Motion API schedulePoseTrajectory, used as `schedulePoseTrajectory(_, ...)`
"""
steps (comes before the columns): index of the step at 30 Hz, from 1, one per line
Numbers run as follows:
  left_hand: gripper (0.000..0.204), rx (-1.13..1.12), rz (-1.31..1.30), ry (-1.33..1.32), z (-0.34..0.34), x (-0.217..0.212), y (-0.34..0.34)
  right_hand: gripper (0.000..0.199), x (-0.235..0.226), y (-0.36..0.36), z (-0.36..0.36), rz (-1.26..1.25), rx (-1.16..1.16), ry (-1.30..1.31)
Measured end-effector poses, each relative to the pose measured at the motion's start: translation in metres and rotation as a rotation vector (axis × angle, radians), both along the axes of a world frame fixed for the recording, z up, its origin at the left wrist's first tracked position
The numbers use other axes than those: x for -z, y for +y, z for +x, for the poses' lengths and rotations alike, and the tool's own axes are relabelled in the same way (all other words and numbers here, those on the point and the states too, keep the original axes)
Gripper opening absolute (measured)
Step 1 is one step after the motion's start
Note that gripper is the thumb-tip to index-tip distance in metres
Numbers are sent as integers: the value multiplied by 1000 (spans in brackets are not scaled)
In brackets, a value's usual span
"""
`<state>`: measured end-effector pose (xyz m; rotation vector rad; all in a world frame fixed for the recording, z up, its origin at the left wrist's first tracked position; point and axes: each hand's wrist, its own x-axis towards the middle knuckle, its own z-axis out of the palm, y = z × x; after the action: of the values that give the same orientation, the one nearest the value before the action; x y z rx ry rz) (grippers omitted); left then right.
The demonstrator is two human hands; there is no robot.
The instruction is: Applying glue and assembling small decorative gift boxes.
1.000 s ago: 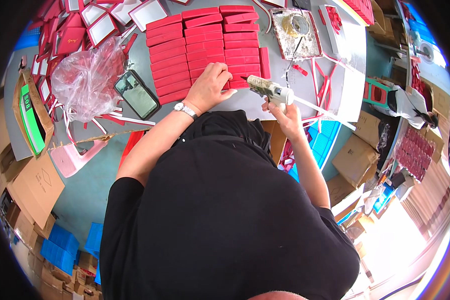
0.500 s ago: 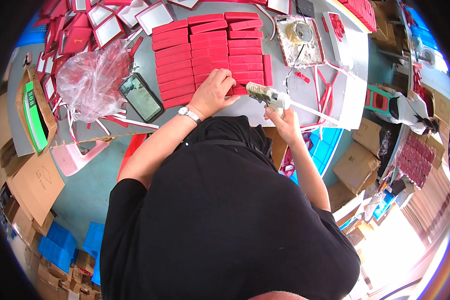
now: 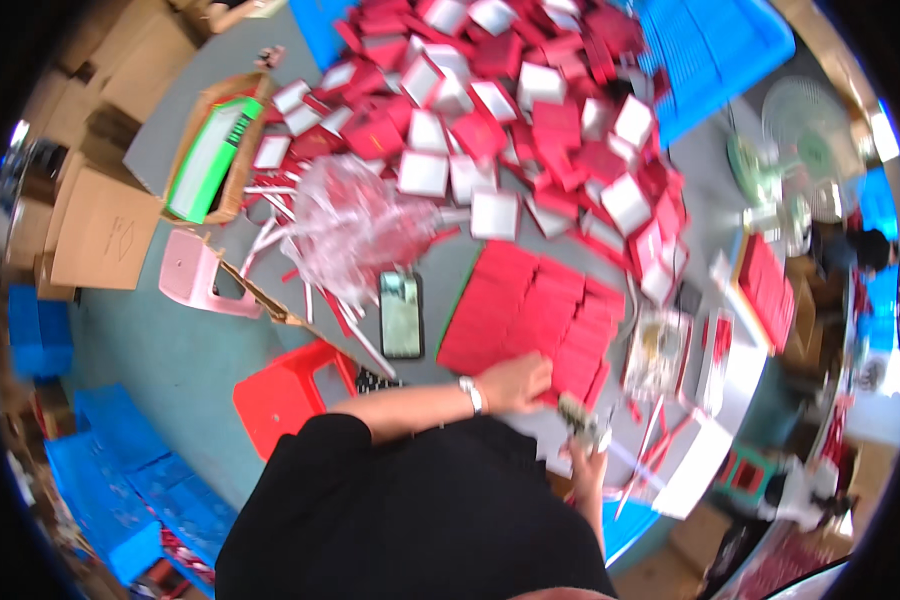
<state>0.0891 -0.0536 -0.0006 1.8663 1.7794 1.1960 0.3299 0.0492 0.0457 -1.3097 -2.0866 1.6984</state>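
Rows of red boxes point(image 3: 530, 310) stand packed together on the grey table point(image 3: 705, 165). At their near edge rests my left hand point(image 3: 516, 383), its fingers curled in and blurred, so what they pinch is hidden. My right hand point(image 3: 587, 467) is wrapped round a glue gun point(image 3: 582, 420), whose nozzle points toward the near right corner of the boxes. A pale glue stick point(image 3: 634, 462) sticks out behind the gun. Left of the boxes lies a phone point(image 3: 401, 315) with its screen lit.
A heap of loose red-and-white boxes point(image 3: 495, 100) covers the far side, beside a clear plastic bag point(image 3: 350, 225). A messy tray point(image 3: 658, 352) and red ribbons point(image 3: 652, 440) lie on the right. A red stool point(image 3: 280, 400) and a pink stool point(image 3: 195, 275) stand left of the table.
The view has swung left and farther out, bringing in the box heap, a blue crate and the red stool. My hands stay by the near edge of the boxes, the glue gun still held.
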Motion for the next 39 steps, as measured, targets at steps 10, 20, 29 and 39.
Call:
schedulePoseTrajectory(10,34,16,-38,-36,11,5,-12,22,4,-1,10,-116,-24,-75)
schedulePoseTrajectory(20,34,-19,17,-11,2,-3,-10,18,7,9,1,-56,-80,-2)
schedulePoseTrajectory(29,32,28,14,17,12,-2,-11,19,7,-3,12,-35,-75,-79)
schedulePoseTrajectory(39,34,-30,24,111,8,0,-9,28,-26,-14,-11,28,-91,-107)
